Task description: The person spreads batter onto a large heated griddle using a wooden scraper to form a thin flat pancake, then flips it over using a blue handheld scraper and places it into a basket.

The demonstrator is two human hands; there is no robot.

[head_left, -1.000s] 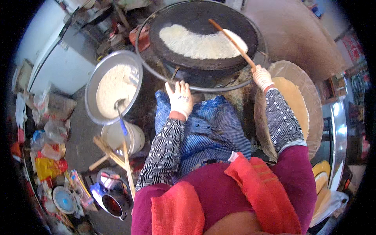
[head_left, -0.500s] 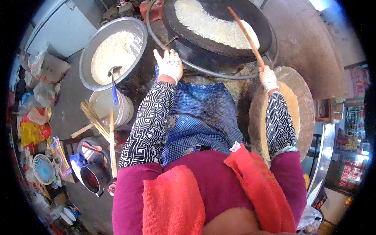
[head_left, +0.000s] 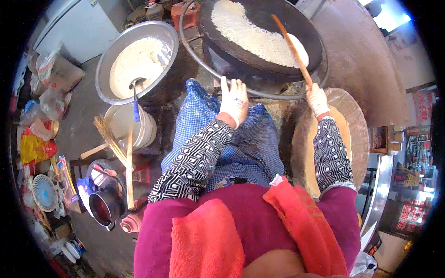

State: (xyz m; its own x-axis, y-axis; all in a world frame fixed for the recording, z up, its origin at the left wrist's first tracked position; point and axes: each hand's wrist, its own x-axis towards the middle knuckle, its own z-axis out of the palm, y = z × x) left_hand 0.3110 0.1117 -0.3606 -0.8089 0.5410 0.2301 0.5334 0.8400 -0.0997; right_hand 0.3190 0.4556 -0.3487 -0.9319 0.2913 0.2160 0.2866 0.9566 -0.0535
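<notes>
My right hand (head_left: 318,100), gloved in white, is closed round the handle of a long wooden spreader (head_left: 292,48). The spreader's blade lies across the pale batter (head_left: 252,39), which makes a curved band on the round dark griddle (head_left: 264,16). At the front of the griddle, my gloved left hand (head_left: 233,102) has its fingers stretched out and holds nothing. Its fingertips are by the metal hoop (head_left: 200,60) that runs round the griddle; whether they touch it I cannot tell. Below my right forearm, thin tan flatbreads (head_left: 303,148) lie in a round lined container (head_left: 359,116).
To the left is a large metal basin (head_left: 101,81) of batter with a blue-handled ladle (head_left: 136,109). Nearer stand a white bucket (head_left: 147,127) with a straw brush (head_left: 105,129) across it, and a dark pot (head_left: 105,211). A brown board (head_left: 366,60) lies right of the griddle.
My left hand has moved right along the hoop, nearer the middle. My right hand still holds the spreader, which has shifted only slightly over the batter.
</notes>
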